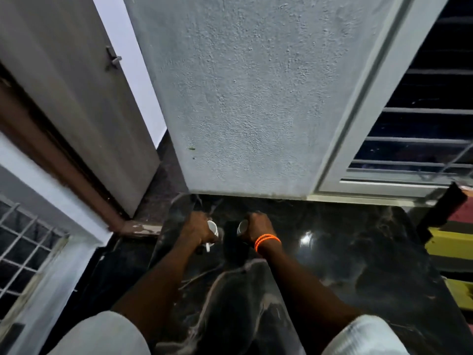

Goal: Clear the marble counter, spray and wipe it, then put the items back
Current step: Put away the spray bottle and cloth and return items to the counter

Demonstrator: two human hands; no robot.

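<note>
I judged the marble counter [358, 252] nearly bare, my left hand [197, 228] and right hand [258, 225] each clenched round a white cup [213, 228], though whether lifting or returning them I couldn't tell.

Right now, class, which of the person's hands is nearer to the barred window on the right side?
Right. The right hand, wearing orange bands, grips a white cup on the window's side; the left hand, with another cup, sits farther away.

No text, label, brand, number or sign can be read anywhere in this view.
</note>
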